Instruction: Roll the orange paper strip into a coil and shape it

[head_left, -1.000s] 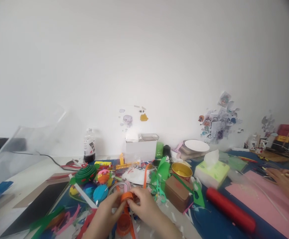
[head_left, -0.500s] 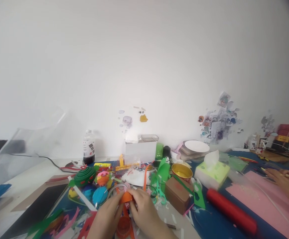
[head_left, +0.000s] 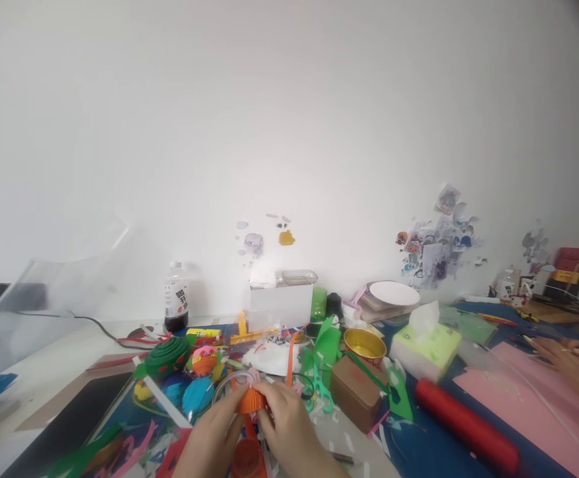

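Observation:
My left hand [head_left: 212, 435] and my right hand [head_left: 289, 428] meet low in the middle of the view, fingers pinched on a small ribbed orange paper coil [head_left: 251, 400]. An orange strip hangs from it down to a second orange coil [head_left: 248, 458] just below, between my wrists. Green scissors [head_left: 321, 388] lie right of my right hand. A clear plastic ring [head_left: 230, 383] sits just behind the coil.
Coloured paper crafts [head_left: 180, 362] and scraps crowd the blue mat. Behind stand a dark drink bottle [head_left: 175, 305], a white box [head_left: 280, 302], a gold tin [head_left: 364, 343], a brown box [head_left: 359, 392], tissues [head_left: 425, 345] and a red roll [head_left: 466, 425]. Another person's hand [head_left: 573, 372] rests on pink paper at right.
Both hands have edged slightly away from me with the orange coil, still pinching it. The view has tilted a little. The other person's hand has stayed put.

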Tool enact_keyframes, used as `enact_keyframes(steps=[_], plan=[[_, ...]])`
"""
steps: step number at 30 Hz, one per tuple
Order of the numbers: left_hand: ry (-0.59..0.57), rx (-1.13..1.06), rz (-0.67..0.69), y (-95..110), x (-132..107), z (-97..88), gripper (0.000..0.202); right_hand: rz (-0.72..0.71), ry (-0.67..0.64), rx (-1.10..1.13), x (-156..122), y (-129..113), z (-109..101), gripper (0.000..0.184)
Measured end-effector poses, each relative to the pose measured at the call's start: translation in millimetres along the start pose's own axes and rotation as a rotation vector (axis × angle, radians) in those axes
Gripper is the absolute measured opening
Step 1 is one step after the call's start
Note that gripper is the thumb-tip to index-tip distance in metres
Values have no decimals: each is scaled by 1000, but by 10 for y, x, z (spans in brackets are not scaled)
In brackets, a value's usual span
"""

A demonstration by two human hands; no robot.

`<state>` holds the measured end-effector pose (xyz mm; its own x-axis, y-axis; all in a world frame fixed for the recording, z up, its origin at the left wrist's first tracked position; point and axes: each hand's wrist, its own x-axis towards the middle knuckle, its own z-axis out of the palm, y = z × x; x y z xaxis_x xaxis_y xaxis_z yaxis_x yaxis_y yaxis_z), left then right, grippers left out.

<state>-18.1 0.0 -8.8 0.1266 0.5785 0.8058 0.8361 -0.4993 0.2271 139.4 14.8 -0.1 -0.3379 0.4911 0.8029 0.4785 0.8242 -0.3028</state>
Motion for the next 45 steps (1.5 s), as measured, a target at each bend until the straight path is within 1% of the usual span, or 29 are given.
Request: enact_keyframes(steps=[3, 6, 8, 11, 15, 19, 21, 25, 27, 30, 34, 39, 41, 45], plan=[[16, 16, 27, 16, -14, -3, 29, -14, 34, -15, -3, -1, 8, 41], [41, 44, 67, 18, -35, 0, 31, -61, 35, -34, 3, -12, -5, 46], [50, 56, 118, 10, -43, 11, 32, -84, 40, -58, 7, -21, -7, 48], [71, 68, 184, -2, -42, 35, 34, -82, 63, -69, 9, -29, 2, 46], [73, 74, 169, 2, -24, 42, 34, -85, 73, -84, 13, -34, 10, 46], [90, 63, 233, 12, -8, 16, 34, -94, 66, -102, 16, -48, 12, 48], [101, 50, 228, 18, -5, -3, 34, -90, 92, -99, 15, -59, 13, 48], [70, 35, 140, 26, 0, -39, 34, -136, 146, -86, 11, -71, 4, 52], [59, 39, 112, 27, 3, -46, 34, -150, 148, -92, 13, -75, -6, 53], [64, 52, 100, 25, 5, -37, 34, -126, 130, -93, 19, -85, -18, 49], [62, 91, 125, 19, 11, -38, 33, -105, 118, -90, 18, -89, -21, 47], [32, 151, 213, 6, 25, -73, 29, -82, 36, -71, 1, -65, -12, 48], [49, 183, 244, 5, 25, -67, 30, -77, 26, -67, -2, -55, -1, 47], [91, 210, 250, 14, 20, -38, 31, -76, 54, -65, 1, -56, 18, 46]])
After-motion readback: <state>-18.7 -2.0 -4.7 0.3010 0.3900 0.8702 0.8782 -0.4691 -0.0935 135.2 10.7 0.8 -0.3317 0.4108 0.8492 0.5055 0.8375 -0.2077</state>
